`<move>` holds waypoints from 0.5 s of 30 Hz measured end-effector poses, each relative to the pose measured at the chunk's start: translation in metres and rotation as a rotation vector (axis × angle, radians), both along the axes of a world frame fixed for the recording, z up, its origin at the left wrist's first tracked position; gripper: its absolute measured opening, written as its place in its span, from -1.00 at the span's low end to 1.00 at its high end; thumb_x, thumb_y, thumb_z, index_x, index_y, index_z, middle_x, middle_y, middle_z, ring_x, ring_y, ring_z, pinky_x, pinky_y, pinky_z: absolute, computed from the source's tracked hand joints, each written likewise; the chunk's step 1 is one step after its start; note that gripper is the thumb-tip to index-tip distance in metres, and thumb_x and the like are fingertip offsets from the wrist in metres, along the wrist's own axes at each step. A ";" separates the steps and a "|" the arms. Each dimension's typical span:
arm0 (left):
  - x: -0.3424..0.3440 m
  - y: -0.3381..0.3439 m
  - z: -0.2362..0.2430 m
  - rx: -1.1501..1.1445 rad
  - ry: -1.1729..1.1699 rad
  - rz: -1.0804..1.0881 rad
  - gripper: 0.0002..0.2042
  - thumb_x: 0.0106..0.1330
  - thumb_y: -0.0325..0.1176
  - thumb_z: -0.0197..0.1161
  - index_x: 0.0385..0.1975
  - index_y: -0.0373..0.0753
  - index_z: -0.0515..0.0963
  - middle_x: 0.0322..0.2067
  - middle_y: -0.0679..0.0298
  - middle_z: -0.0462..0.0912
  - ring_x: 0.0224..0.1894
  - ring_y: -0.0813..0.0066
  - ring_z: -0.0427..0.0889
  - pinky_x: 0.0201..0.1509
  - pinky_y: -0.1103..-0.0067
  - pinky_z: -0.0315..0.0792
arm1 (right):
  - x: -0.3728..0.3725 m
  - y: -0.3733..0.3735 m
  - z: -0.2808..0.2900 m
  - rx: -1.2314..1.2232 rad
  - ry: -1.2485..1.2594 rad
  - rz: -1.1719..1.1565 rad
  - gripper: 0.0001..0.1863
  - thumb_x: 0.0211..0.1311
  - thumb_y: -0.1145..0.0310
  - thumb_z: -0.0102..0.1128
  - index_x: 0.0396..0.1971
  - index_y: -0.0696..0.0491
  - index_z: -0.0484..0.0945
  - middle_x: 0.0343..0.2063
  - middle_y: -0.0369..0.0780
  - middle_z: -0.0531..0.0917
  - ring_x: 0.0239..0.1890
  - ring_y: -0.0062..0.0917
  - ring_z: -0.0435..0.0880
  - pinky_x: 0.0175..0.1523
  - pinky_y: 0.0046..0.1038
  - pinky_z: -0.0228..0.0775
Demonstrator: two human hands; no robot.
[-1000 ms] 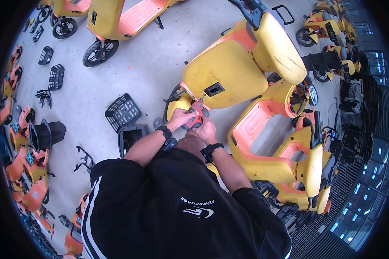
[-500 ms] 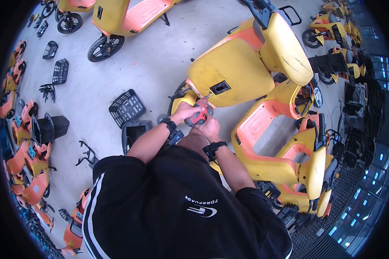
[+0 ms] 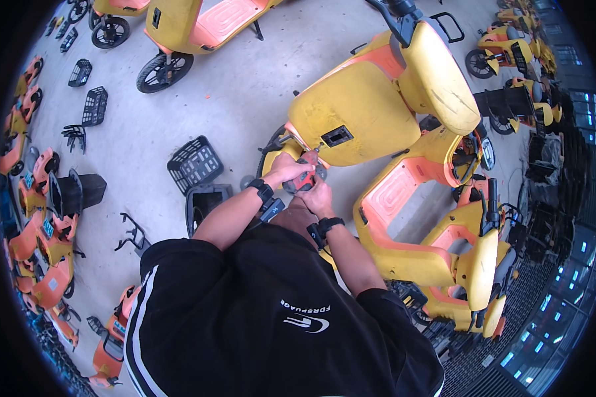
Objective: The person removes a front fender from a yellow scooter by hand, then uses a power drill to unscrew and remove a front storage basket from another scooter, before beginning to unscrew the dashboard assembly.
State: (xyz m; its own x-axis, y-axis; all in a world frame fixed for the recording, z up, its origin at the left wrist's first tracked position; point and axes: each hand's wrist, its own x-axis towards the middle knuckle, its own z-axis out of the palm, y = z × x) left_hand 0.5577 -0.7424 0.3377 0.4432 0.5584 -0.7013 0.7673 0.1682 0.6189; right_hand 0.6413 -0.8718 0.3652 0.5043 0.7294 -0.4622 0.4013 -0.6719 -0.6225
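Observation:
Both hands are closed around a red and grey power drill (image 3: 303,180) in front of a yellow scooter. My left hand (image 3: 283,168) grips its upper body from the left. Lower down, my right hand (image 3: 320,198) wraps its right side and handle, hiding much of the grip. The drill's bit points up at the lower left edge of the scooter's yellow front panel (image 3: 371,109); whether its tip sits in a screw is too small to tell. A dark rectangular opening (image 3: 336,136) shows in the panel near the bit. Below it, the yellow front fender (image 3: 278,162) stands by my left hand.
A black basket (image 3: 196,165) and a black open box (image 3: 208,202) lie on the floor to my left. More yellow and orange scooters stand around, with one frame (image 3: 394,198) close on my right. A black bracket (image 3: 132,231) lies at lower left.
The view has shifted very slightly. Both hands and the drill stay at the same spot by the panel edge.

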 end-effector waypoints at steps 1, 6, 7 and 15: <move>-0.001 0.001 -0.001 -0.014 0.002 -0.016 -0.42 -0.15 0.05 0.41 -0.33 -0.40 0.58 -0.44 0.11 0.65 -0.40 0.38 0.63 -0.30 0.50 0.47 | -0.001 0.000 0.000 0.001 0.002 -0.003 -0.46 -0.37 0.18 0.50 -0.30 0.12 0.57 -0.38 -0.03 0.66 -0.27 -0.19 0.65 -0.13 -0.29 0.48; -0.006 -0.003 -0.018 0.038 -0.102 0.032 -0.36 -0.25 0.14 0.40 -0.51 -0.48 0.58 -0.47 -0.02 0.65 -0.41 0.21 0.66 -0.33 0.45 0.49 | -0.003 0.000 0.002 -0.029 -0.006 -0.008 -0.49 -0.36 0.19 0.51 -0.32 0.12 0.57 -0.38 -0.05 0.66 -0.27 -0.19 0.65 -0.14 -0.29 0.47; -0.005 -0.004 -0.021 0.048 -0.120 0.031 -0.34 -0.26 0.16 0.41 -0.51 -0.49 0.58 -0.46 -0.02 0.65 -0.41 0.21 0.66 -0.33 0.45 0.49 | -0.003 -0.001 0.001 -0.031 -0.005 -0.013 -0.49 -0.36 0.19 0.51 -0.32 0.12 0.57 -0.38 -0.05 0.66 -0.27 -0.19 0.65 -0.14 -0.29 0.47; 0.011 0.022 -0.012 0.029 -0.114 -0.086 -0.50 0.27 0.06 0.02 -0.31 -0.36 0.59 -0.40 -0.11 0.63 -0.26 0.03 0.64 -0.12 0.36 0.46 | -0.004 -0.011 -0.011 0.055 0.002 -0.040 -0.49 -0.34 0.23 0.43 -0.30 0.17 0.55 -0.37 0.02 0.63 -0.27 -0.11 0.61 -0.15 -0.24 0.44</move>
State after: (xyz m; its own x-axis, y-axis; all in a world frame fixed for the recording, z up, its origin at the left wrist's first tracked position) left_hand 0.5692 -0.7203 0.3258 0.5658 0.5340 -0.6282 0.7027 0.0862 0.7062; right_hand 0.6369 -0.8829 0.3538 0.5326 0.7327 -0.4236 0.3731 -0.6525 -0.6596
